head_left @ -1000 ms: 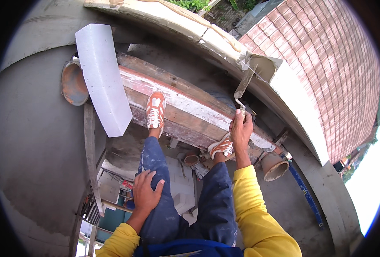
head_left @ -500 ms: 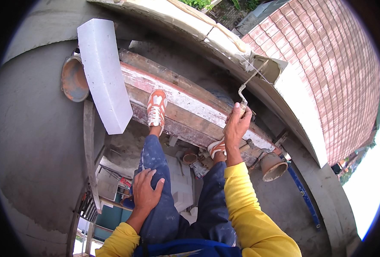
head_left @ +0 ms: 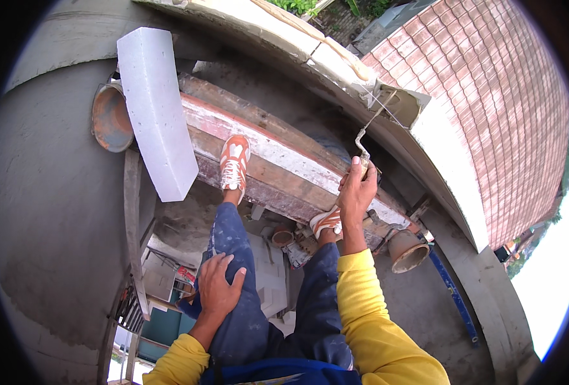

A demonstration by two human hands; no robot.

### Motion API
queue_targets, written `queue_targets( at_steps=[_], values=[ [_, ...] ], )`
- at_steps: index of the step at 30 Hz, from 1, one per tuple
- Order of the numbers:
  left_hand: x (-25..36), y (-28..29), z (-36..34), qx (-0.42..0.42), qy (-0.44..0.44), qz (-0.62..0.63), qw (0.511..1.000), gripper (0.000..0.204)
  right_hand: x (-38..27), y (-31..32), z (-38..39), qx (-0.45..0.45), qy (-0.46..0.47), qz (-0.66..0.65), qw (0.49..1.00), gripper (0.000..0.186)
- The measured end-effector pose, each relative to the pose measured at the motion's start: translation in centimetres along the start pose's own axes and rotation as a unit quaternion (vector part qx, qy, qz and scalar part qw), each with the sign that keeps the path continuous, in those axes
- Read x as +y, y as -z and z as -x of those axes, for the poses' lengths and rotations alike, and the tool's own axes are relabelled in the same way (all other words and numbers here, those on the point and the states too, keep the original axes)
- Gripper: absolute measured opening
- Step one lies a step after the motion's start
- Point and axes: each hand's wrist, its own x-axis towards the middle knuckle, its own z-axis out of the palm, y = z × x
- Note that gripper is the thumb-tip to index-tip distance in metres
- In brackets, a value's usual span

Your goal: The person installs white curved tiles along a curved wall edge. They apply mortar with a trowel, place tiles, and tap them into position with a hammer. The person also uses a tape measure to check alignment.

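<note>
Near the wall (head_left: 454, 170), the trowel (head_left: 360, 137), likely light and stiff, is best held by its handle (head_left: 364, 163), round which the right hand (head_left: 357, 192) curls its fingers; the left hand (head_left: 220, 287) lies fingers-spread on the leg (head_left: 230, 228).

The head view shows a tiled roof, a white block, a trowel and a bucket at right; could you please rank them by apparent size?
1. Tiled roof
2. White block
3. Trowel in the right hand and bucket, unranked: the trowel looks longer but much thinner, so neither is clearly larger.
</note>
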Motion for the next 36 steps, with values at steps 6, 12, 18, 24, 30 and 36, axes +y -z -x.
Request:
queue_targets(
  at_steps=[6,12,18,24,30,36],
  values=[
    [-0.1,0.0,-0.1,-0.001,-0.008,-0.001,1.000,0.050,-3.2,-0.4,0.0,0.014,0.007,-0.070,0.997,0.037],
    [-0.4,0.0,0.0,0.002,-0.014,0.002,1.000,0.049,-3.6,-1.2,-0.9,0.039,0.029,-0.204,0.978,0.034],
    [-0.5,0.0,-0.2,0.005,-0.021,0.001,1.000,0.049,0.5,-1.1,-1.8,0.047,0.118,-0.074,0.989,0.035],
    [-0.4,-0.1,-0.1,0.011,-0.016,0.004,1.000,0.050,4.1,3.8,0.7,-0.129,-0.015,0.109,0.986,0.040],
    [-0.5,-0.9,0.3,0.027,-0.010,0.026,0.999,0.050,-4.9,10.8,6.4,-0.249,0.064,0.191,0.948,0.047],
    [-0.4,-1.6,0.8,0.045,-0.008,0.029,0.999,0.048,-15.3,18.6,0.7,-0.005,0.361,0.470,0.806,0.043]
  ],
)
